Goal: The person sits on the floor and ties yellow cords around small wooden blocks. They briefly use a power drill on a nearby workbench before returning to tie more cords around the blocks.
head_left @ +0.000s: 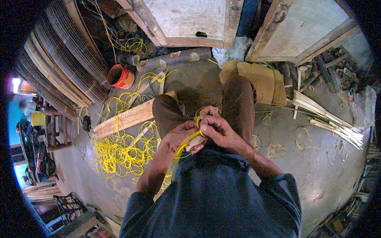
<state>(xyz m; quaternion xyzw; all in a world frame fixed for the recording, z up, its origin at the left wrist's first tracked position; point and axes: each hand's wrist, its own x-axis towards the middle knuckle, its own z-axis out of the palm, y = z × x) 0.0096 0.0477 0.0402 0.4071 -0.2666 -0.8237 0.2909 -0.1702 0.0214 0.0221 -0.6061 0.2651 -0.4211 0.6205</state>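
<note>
Above my lap, both hands meet around a curved piece wrapped in yellow (181, 147). My left hand (179, 137) is closed round it, and a pale, flat bit (195, 142) shows beside the yellow at its fingers. My right hand (219, 129) pinches yellow cord (198, 120) at the upper end of the piece, thumb against fingers. Fingers hide part of the cord's path there. Loose loops of yellow cord (119, 154) lie heaped on the floor to my left, some trailing toward my left forearm.
A wooden plank (125, 118) lies beside my left knee, with a red tin (121, 77) beyond it. Rolled slatted mats (65, 55) stand far left. Ahead are framed panels (190, 20) and cardboard (260, 81). Pale split strips (337, 131) lie at right.
</note>
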